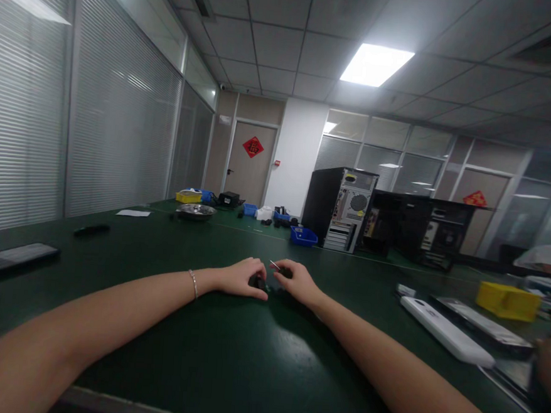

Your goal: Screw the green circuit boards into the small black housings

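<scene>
Fingers (256, 288) of the left hand (241, 276) curl down around a small black object (257, 282) resting on the dark green matte surface (227, 354); the right hand (298, 281) meets it just beside, its fingers pinching a thin silvery pin-like piece (275, 265) above another dark part. Keeping both wrists planted on the surface should steady such fine work. Right of the fingers lies a long white plastic bar (446, 330); beyond them stands a black computer tower (339, 208).

Office workshop: blinds (121, 120), computer towers (339, 208), parts bins (303, 235).
</scene>
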Available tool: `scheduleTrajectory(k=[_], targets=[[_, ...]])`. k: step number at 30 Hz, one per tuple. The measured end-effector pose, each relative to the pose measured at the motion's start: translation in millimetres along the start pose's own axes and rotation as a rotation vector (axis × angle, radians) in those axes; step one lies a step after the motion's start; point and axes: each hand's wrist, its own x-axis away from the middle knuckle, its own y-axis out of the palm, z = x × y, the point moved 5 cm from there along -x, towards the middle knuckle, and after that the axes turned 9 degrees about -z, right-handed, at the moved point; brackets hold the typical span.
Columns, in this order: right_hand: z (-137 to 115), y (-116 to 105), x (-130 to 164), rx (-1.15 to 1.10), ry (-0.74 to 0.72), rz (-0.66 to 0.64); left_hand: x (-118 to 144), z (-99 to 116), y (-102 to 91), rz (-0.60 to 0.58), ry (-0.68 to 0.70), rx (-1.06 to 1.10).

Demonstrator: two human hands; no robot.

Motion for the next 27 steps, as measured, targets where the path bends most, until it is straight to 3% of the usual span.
scheduleTrajectory(k=[5,15,21,27], targets=[[-2.2,3.3,2.3,-0.05,-0.052,-0.196,0.5,-8.4,-0.1,-0.043,-0.009,0.037],[-10.1,2.8,5.9,-0.059,-0.086,-0.328,-2.7,-28.8,-1.7,0.017,-0.034,0.294],[-10.3,3.0,5.3,-0.053,-0.084,-0.253,-5.8,-33.3,4.3,0.01,-0.015,0.439],[-12.3,-1.8,3.8,-0.044,-0.021,0.013,-8.4,-32.1,4.9,0.049,-0.013,0.498]])
